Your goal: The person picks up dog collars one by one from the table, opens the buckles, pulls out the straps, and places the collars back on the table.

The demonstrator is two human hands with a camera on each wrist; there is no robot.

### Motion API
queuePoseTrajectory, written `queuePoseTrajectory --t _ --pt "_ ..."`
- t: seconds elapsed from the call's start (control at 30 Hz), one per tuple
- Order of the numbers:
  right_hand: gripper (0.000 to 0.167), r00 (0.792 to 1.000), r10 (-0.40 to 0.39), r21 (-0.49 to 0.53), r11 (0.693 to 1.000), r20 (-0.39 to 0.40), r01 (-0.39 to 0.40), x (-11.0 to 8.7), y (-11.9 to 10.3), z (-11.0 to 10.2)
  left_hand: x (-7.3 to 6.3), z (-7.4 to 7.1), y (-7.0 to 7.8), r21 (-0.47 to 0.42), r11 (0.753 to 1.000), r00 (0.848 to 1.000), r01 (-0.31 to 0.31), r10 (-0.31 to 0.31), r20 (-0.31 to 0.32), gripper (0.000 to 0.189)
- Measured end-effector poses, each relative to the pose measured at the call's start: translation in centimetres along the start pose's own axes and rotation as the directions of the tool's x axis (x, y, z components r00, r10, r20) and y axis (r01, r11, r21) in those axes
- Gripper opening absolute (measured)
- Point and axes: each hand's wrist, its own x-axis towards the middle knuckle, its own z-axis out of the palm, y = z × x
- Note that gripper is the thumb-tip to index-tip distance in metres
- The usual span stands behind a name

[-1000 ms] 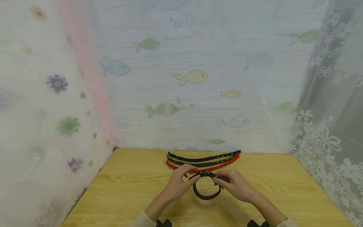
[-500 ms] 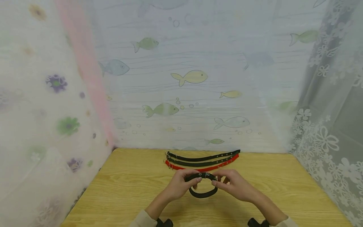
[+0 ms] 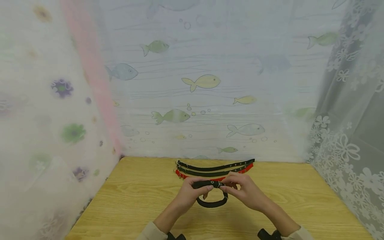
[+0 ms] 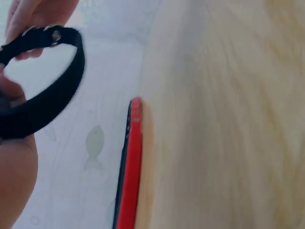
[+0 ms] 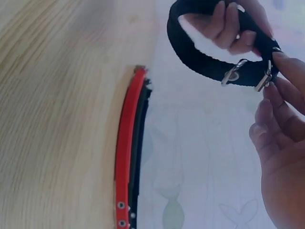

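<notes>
A black pet collar [image 3: 211, 204] with metal eyelets is held up above the table, bent into a closed loop. My left hand [image 3: 187, 196] grips its left part between thumb and fingers. At the right end of the upper band, my right hand [image 3: 247, 193] pinches the collar close to the buckle. In the right wrist view the silver buckle [image 5: 265, 81] and a D-ring [image 5: 233, 74] show on the strap, beside the right fingertips. The left wrist view shows the collar [image 4: 62, 90] as a wide dark loop.
Behind the hands, two dark collars [image 3: 207, 169] and a red collar [image 3: 247, 167] lie side by side on the wooden table [image 3: 135, 196]. A fish-patterned curtain [image 3: 201, 100] hangs along the back edge.
The collar loop has shifted slightly left and looks flatter. My right hand has moved left along the band, its fingers now by the eyelets. The other collars stay put.
</notes>
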Motion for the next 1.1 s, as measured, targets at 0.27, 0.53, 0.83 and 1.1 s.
queuePoseTrajectory --t 0.27,0.53,0.83,1.1 --pt "0.011 1.000 -0.020 0.037 0.999 -0.016 0.020 0.3 -0.6 0.3 0.2 0.9 -0.1 -0.193 0.977 0.996 0.086 -0.086 0.006 0.023" --pt "0.009 1.000 -0.024 0.012 1.000 -0.001 0.024 0.4 -0.7 0.3 0.2 1.0 0.1 -0.136 0.983 0.992 0.123 -0.126 -0.016 0.040" --pt "0.009 0.999 -0.049 0.009 0.999 0.005 0.049 0.8 -1.1 0.5 0.4 0.9 0.1 -0.124 0.985 0.992 0.120 -0.122 -0.012 0.019" --pt "0.007 1.000 -0.024 -0.030 0.999 -0.008 0.024 0.8 -1.0 1.1 0.2 1.1 0.0 -0.111 0.986 0.991 0.121 -0.127 -0.042 0.003"
